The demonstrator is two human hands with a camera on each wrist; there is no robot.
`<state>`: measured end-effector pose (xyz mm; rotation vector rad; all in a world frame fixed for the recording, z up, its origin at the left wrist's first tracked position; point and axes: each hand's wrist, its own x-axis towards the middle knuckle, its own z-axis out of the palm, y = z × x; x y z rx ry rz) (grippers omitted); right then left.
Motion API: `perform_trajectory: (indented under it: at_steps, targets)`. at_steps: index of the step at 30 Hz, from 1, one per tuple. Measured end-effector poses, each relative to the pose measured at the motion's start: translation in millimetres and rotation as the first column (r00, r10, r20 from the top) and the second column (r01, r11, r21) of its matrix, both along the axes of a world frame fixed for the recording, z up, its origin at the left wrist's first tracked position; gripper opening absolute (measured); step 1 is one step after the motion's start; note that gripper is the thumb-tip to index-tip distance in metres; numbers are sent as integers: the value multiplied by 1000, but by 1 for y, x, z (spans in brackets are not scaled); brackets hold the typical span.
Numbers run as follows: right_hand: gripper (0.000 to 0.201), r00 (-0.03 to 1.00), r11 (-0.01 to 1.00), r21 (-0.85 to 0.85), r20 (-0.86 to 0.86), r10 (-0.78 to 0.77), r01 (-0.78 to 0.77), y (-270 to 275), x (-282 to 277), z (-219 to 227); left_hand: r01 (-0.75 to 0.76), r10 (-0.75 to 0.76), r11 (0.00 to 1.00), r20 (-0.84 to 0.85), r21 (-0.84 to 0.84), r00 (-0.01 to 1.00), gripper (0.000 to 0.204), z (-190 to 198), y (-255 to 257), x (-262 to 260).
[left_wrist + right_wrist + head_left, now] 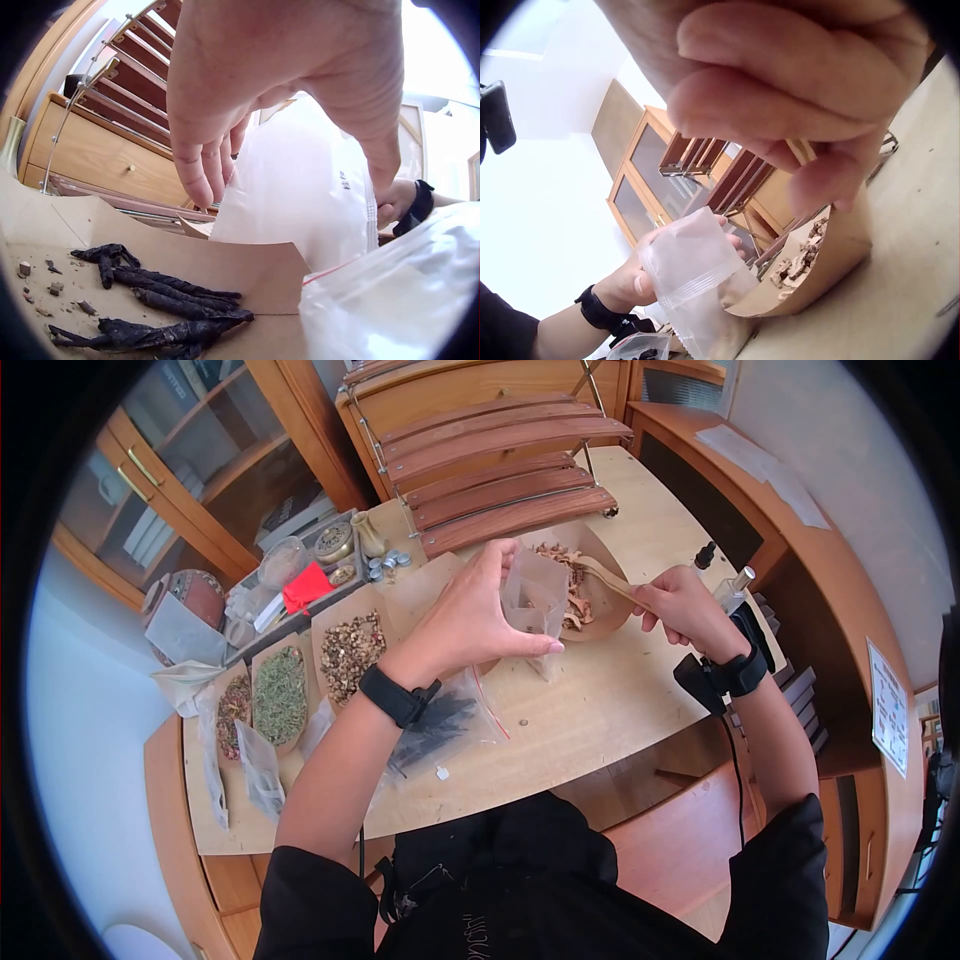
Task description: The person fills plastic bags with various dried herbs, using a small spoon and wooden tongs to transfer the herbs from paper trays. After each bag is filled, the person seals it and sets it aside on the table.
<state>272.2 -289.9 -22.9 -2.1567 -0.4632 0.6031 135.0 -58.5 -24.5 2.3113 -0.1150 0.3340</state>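
Observation:
My left hand (465,610) holds a small translucent bag (537,595) upright between thumb and fingers, at the near left side of a brown paper tray (603,550). Dried brown chips (578,608) lie in that tray. My right hand (692,610) grips the handle of a wooden spoon (604,573), its far end over the chips beside the bag. In the right wrist view the bag (697,262) tilts, with some contents low inside it. Below my left hand, in the left wrist view, dark shrivelled strips (180,304) lie in another paper tray (262,262).
On the left, paper trays hold green herb (280,690), mixed brown pieces (350,650) and reddish bits (234,715). A zip bag (450,730) of dark strips lies near the front. Behind stands a slatted wooden rack (500,450); a dropper bottle (705,555) is at right.

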Motion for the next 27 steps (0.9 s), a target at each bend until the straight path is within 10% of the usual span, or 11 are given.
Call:
perform_trajectory:
  at_steps: [27]
  targets:
    - [32,978,999,33,203,36,-44,-20,-12,9,10,-10,999,-13,47,1000,107,-1,-1,5]
